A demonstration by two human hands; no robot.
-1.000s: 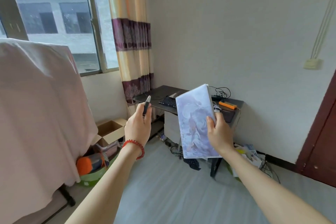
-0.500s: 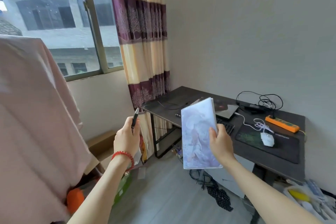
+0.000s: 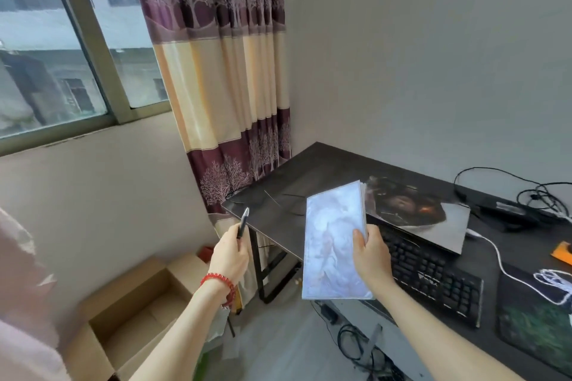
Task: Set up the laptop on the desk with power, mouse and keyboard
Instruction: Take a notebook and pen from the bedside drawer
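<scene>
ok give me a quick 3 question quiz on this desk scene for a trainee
1. True or false: the laptop on the desk is open.
2. What does the left hand hold? A pen, B mouse, C plug.
3. Fill in: the right hand grips a ___ above the keyboard's left end.

Key: 1 false, its lid is shut. 2 A, the pen. 3 book.
</scene>
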